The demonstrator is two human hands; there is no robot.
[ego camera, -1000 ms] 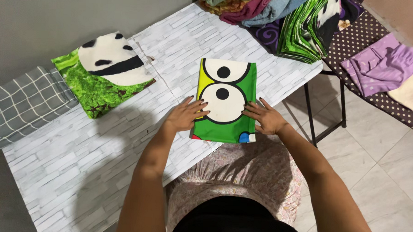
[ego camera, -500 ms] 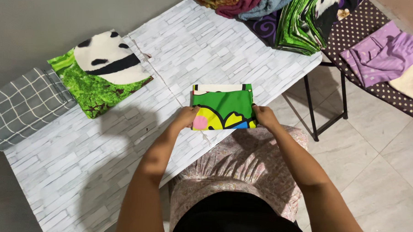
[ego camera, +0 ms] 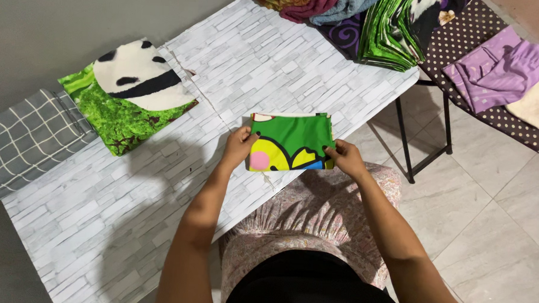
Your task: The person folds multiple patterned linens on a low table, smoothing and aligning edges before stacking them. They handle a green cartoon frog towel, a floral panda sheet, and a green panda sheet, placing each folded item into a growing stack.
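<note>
Left hand [ego camera: 240,145] gripped left edge of folded green cartoon-print cloth [ego camera: 291,142] | right hand [ego camera: 344,157] gripped right edge | cloth rested on brick-pattern table [ego camera: 284,68]

Both bare forearms reach forward from the near edge of the view, angled inward so that the two hands sit level with each other — one to the left, one to the right. The left hand [ego camera: 238,145] is curled, its thumb on top and its fingers tucked under in a pinch; dark-painted nails show on it. The right hand [ego camera: 343,156] mirrors that pose — thumb pressed down on top, fingers folded beneath, knuckles turned toward the right. Both wrists are held nearly straight, and the elbows are bent and close to the torso.
</note>
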